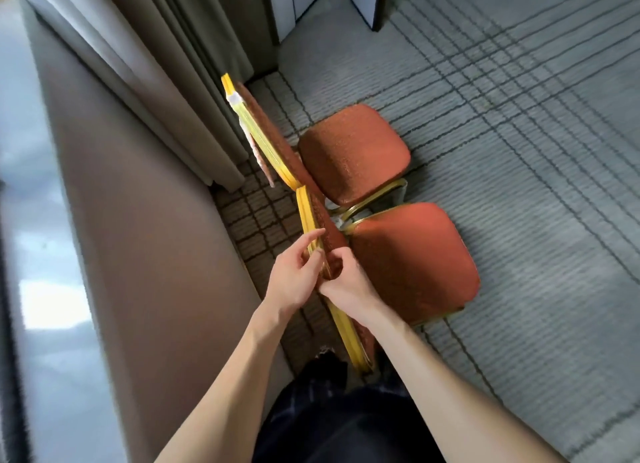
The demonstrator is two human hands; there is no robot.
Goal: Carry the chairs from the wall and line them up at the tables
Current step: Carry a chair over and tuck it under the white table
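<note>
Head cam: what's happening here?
A person's left hand and right hand both grip the near chair by the top of its backrest. The far chair stands untouched beside it, both on the carpet next to the curtain. No table is in view.
</note>
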